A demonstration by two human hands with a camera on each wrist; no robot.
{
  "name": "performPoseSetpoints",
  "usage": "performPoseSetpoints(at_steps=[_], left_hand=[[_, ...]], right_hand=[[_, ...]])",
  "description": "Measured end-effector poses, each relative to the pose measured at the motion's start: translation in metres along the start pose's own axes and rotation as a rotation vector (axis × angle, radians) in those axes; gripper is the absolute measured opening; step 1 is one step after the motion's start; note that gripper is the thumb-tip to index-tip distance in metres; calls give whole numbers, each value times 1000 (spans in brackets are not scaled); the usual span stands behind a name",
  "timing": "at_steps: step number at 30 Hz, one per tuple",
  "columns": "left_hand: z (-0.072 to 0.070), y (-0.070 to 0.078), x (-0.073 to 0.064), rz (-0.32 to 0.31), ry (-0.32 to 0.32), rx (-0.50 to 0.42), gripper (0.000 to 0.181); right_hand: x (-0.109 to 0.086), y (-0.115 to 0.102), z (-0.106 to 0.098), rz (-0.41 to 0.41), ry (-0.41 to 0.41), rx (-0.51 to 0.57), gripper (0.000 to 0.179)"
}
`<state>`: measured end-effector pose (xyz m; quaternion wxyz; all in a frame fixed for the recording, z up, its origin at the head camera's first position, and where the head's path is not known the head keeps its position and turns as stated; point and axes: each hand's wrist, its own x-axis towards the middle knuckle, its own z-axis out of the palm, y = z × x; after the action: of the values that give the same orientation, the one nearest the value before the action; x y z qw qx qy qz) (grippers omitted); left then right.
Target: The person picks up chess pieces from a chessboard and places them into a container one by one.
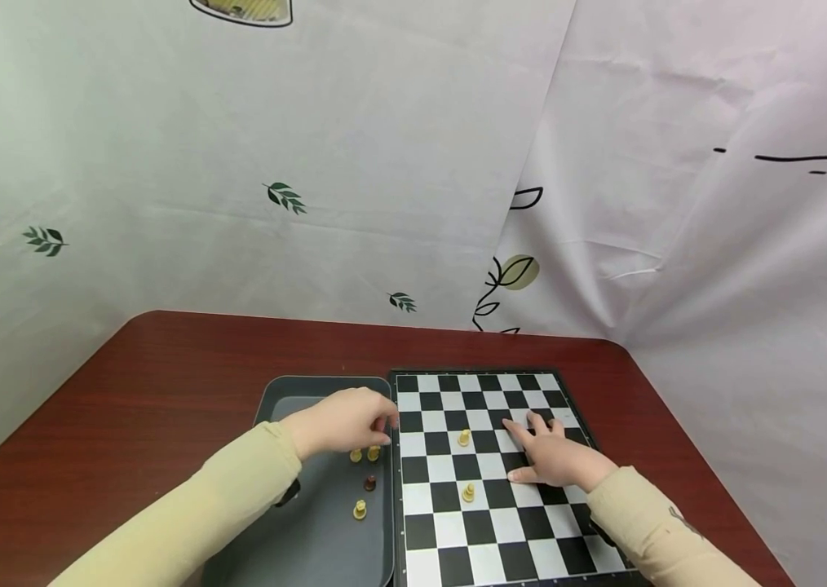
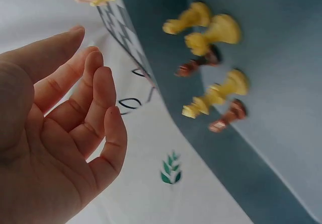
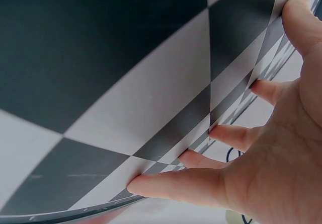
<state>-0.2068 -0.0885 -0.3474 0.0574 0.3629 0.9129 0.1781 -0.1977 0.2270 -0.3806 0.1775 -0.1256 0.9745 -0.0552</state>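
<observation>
My left hand (image 1: 351, 420) hovers over the right side of a grey tray (image 1: 311, 554), near the edge of the chessboard. Its fingers are loosely bent, and the left wrist view finds nothing between them. Below it, cream chess pieces (image 1: 360, 509) and dark brown chess pieces (image 1: 370, 483) stand in the tray; the left wrist view has several, including a tall cream piece (image 2: 216, 94) and a small brown piece (image 2: 229, 116). With fingers spread, my right hand (image 1: 556, 456) rests its fingertips on the black-and-white chessboard (image 3: 166, 83). Left of it, two cream pawns (image 1: 468, 492) stand on squares.
Tray and board lie side by side on a reddish-brown table (image 1: 186, 367). Behind the table hangs a white cloth (image 1: 186, 147) printed with leaves, with a fold at the back right corner. The board has a raised dark rim (image 1: 399, 489).
</observation>
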Motion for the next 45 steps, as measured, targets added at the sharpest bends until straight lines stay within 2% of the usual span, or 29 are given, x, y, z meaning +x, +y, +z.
performPoseSetpoints(at_steps=[6,11,20,24,28,38,45], left_hand=[[-2,16,16,55,-4,16,14],[-2,33,29,59,-37,-1,15],[9,61,49,118,-110,11,15],[16,71,55,138,-147,47,13],[22,76,59,156,-174,77,11],[34,80,67,151,-261,23,13],[39,81,70,177,-290,25,10]], right_hand=[[0,-1,0,7,5,-12,79],[0,0,1,14,5,-18,79],[0,-1,-2,2,10,-27,81],[0,-1,-1,-5,10,-27,81],[0,0,-1,-6,6,-32,81],[0,1,-1,-7,9,-41,81],[-1,1,-1,-24,16,-32,80]])
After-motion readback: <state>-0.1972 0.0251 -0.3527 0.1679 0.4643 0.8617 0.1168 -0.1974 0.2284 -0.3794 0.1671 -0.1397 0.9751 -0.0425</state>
